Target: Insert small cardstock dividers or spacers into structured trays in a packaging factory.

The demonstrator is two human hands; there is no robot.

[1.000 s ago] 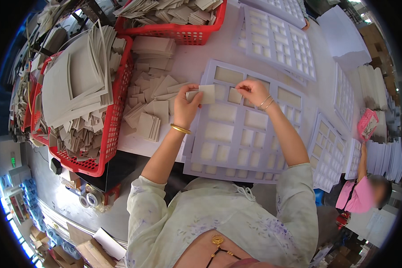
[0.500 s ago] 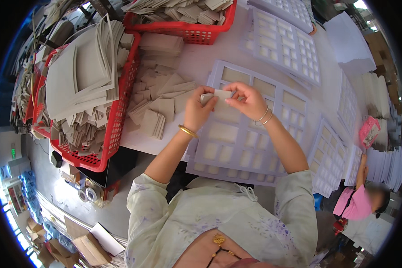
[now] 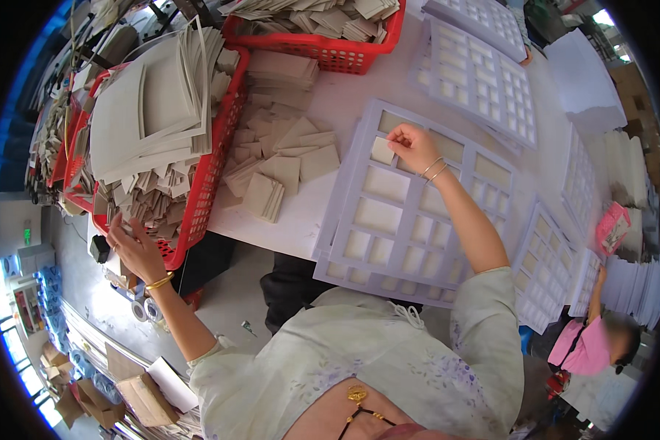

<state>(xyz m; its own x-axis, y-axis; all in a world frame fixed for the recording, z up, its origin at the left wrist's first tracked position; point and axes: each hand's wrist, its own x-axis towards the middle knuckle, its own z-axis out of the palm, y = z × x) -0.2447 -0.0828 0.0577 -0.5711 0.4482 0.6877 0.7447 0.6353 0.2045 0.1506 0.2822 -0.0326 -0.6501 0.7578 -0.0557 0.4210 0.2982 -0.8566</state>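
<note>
The right hand [image 3: 413, 149] pinches a pale card [image 3: 381, 152] at a multi-window mat board [image 3: 409, 209]; the left hand [image 3: 137, 254] is near a red perforated basket [image 3: 212, 167] of cardboard pieces [image 3: 150, 195].

Window board [image 3: 409, 205] on table [image 3: 271, 235], at its 6 o'clock edge; second board [image 3: 321, 273] under it, poking out at 7. From window board: loose card pile [image 3: 279, 172] 10 o'clock, near basket [image 3: 224, 150] 9, far basket [image 3: 337, 55] 11, both with cards [image 3: 148, 192] in, board stack [image 3: 484, 81] 1, side board [image 3: 539, 275] 4. Right hand [image 3: 413, 147] with held card [image 3: 381, 150] over window board's 11, left hand [image 3: 136, 253] at near basket's 6
</note>
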